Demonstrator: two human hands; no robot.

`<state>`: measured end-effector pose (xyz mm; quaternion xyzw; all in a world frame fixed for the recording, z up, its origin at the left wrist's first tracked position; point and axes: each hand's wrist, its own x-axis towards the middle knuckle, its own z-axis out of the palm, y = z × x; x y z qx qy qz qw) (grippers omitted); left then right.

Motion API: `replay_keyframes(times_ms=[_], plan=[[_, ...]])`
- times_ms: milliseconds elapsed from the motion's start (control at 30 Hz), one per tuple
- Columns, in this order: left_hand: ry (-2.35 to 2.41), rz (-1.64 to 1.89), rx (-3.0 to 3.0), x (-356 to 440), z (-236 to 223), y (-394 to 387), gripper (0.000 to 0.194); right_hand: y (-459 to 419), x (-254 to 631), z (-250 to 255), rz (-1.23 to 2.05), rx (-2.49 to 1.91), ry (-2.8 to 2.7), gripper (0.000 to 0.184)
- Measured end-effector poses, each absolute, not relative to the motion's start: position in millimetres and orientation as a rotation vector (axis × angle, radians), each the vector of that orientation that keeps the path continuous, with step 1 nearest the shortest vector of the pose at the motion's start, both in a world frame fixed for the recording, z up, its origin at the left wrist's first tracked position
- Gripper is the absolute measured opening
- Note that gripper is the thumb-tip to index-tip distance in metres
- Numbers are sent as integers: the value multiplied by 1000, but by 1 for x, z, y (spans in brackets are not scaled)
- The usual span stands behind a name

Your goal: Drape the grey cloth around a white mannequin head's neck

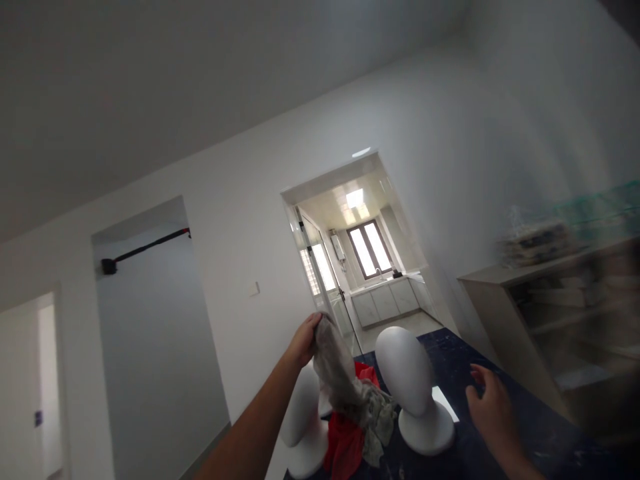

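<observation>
Left arm stretched forward, left hand (pixel 305 339) pinching a grey patterned cloth (pixel 350 390) lifted over a red cloth (pixel 345 443) between two white mannequin heads (pixel 407 373), right hand (pixel 490 400) hovering loose-fingered, holding nothing, above the dark table (pixel 540 427).

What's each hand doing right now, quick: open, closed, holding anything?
Left hand: closed, pinching the top of a grey patterned cloth and lifting it.
Right hand: open, fingers spread, holding nothing, above the dark table beside a white mannequin head.
</observation>
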<state>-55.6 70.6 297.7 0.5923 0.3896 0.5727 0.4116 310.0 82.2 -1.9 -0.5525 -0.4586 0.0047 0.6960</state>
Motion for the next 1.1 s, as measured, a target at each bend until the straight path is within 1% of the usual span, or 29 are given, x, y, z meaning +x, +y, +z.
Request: replay_keyframes(times_ms=[100, 167, 200, 267, 367, 400, 433, 467, 533, 567, 600, 700, 800, 867, 933, 1000, 1100], plan=[[927, 1282, 1492, -57, 314, 37, 30, 39, 295, 40, -19, -1111, -1023, 34], [902, 1175, 1490, -55, 319, 16, 27, 7, 269, 66, 120, -1009, -1141, 28], [888, 1123, 1490, -54, 319, 6, 26, -7, 253, 78, 226, -929, -1227, 29], [848, 1006, 1494, -48, 315, -10, 23, -31, 220, 99, 417, -784, -1370, 37], [776, 827, 1511, -38, 302, -28, 25, -51, 179, 126, 668, -637, -1492, 68], [763, 775, 1518, -34, 297, -32, 26, -53, 170, 133, 748, -590, -1532, 71], [760, 730, 1526, -32, 293, -36, 27, -54, 163, 139, 820, -548, -1576, 67], [767, 693, 1534, -32, 289, -40, 27, -54, 159, 145, 881, -519, -1620, 55], [796, 631, 1556, -34, 284, -46, 28, -51, 156, 154, 950, -522, -1696, 24], [813, 603, 1572, -38, 282, -48, 30, -48, 158, 157, 945, -555, -1709, 15], [830, 578, 1596, -42, 282, -51, 33, -45, 161, 161, 922, -598, -1706, 13], [898, 512, 1770, -55, 281, -57, 47, -38, 175, 174, 869, -696, -1689, 13], [1087, 348, 2020, -63, 277, -58, 54, -35, 188, 190, 954, -692, -1773, 11], [1229, 200, 2155, -66, 272, -56, 46, -35, 192, 200, 1012, -713, -1849, 14], [1298, 140, 2242, -69, 267, -54, 32, -35, 196, 208, 1051, -771, -1917, 20], [1285, 176, 2242, -73, 263, -52, 23, -37, 199, 215, 1105, -814, -1967, 28], [1114, 350, 2112, -78, 263, -53, 17, -41, 206, 222, 1232, -778, -2067, 40]])
